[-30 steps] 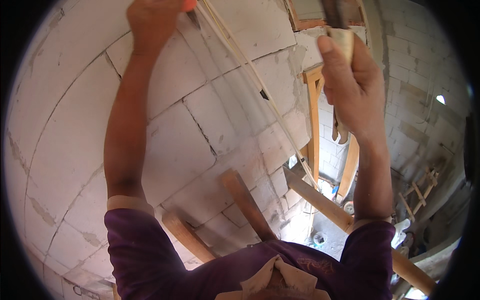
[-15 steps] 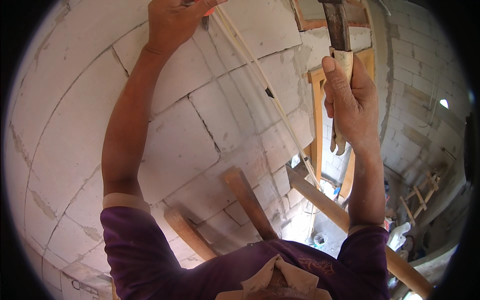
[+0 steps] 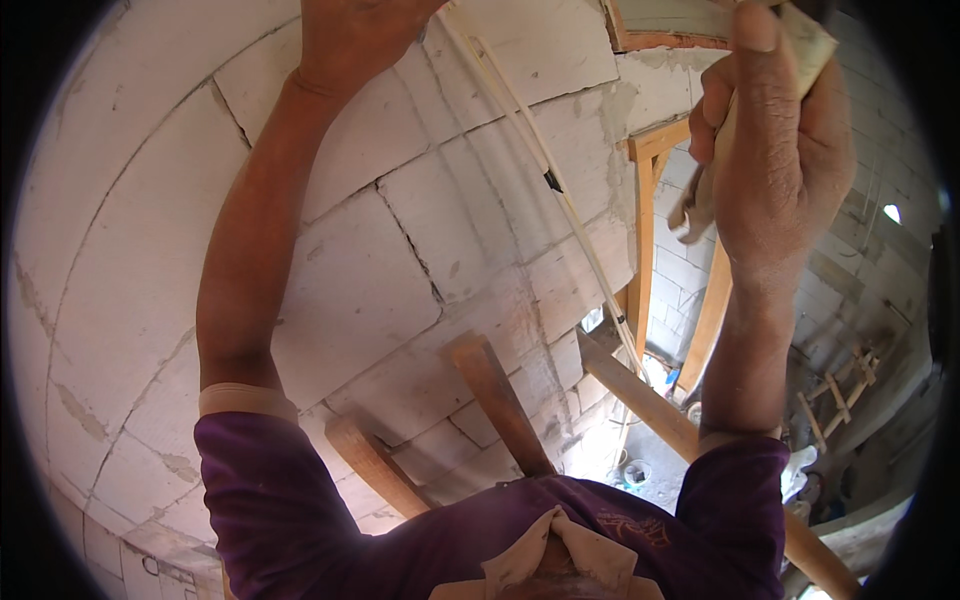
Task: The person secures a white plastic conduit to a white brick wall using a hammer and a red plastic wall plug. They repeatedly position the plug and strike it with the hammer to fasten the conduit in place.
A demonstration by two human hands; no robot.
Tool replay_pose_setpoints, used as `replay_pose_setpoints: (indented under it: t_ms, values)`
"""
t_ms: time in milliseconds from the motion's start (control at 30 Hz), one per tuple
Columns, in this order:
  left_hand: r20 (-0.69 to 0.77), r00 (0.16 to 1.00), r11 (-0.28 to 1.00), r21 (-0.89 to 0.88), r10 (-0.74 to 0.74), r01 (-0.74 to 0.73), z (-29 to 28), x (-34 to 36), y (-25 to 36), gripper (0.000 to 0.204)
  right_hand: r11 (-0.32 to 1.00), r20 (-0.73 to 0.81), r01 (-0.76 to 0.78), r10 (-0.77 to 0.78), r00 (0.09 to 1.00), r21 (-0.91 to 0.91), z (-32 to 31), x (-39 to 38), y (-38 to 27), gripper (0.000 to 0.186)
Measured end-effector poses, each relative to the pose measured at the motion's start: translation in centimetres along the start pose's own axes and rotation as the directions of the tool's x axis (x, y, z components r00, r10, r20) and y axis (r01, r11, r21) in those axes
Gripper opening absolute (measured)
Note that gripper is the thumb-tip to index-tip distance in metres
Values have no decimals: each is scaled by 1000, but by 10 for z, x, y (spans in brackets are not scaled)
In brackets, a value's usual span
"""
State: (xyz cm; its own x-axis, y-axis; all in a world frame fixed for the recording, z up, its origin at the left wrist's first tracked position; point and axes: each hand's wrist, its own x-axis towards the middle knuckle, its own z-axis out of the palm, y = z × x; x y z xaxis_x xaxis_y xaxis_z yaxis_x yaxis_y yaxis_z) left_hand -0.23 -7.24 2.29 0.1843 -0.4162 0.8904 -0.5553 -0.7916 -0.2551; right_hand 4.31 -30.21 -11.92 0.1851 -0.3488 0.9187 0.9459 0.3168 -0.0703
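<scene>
My left hand (image 3: 362, 40) is raised against the pale block wall (image 3: 350, 260), its fingertips cut off by the top edge. Its fingers curl round something whose small grey tip (image 3: 422, 36) barely shows. Beside that hand, thin cream conduits (image 3: 520, 125) run down the wall, bound with black tape (image 3: 552, 181). My right hand (image 3: 778, 175) is wrapped round the worn, pale handle of a hammer (image 3: 815, 55), thumb along the grip. The split handle end sticks out below the fist; the hammer's head is mostly out of view at the top.
Wooden beams (image 3: 500, 405) jut out near my chest, and a longer beam (image 3: 640, 395) passes under my right arm. A timber frame (image 3: 643, 235) stands behind the conduits. Far below are a bucket (image 3: 637, 473) and a small wooden rack (image 3: 842, 395).
My right hand has swung the hammer up, closer and to the right, tilting it. My left hand has risen slightly, and the red-orange piece seen in it before is now out of sight.
</scene>
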Motion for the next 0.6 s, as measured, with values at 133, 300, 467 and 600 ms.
replay_pose_setpoints:
  t_ms: [133,300,467,600]
  values:
    - [8,996,974,207,92,-92,1,3,1,29,892,321,13,148,936,-451,9,1,20,35]
    - [16,1000,999,55,-1,0,-1,-1,0,28,992,175,-12,-10,984,122,13,15,12,28]
    - [7,998,980,189,65,-65,5,-3,-2,33,951,355,109,1,935,-290,13,6,33,29]
    - [-50,993,979,179,111,-101,4,-7,-6,34,985,181,-92,118,976,-145,16,13,3,31]
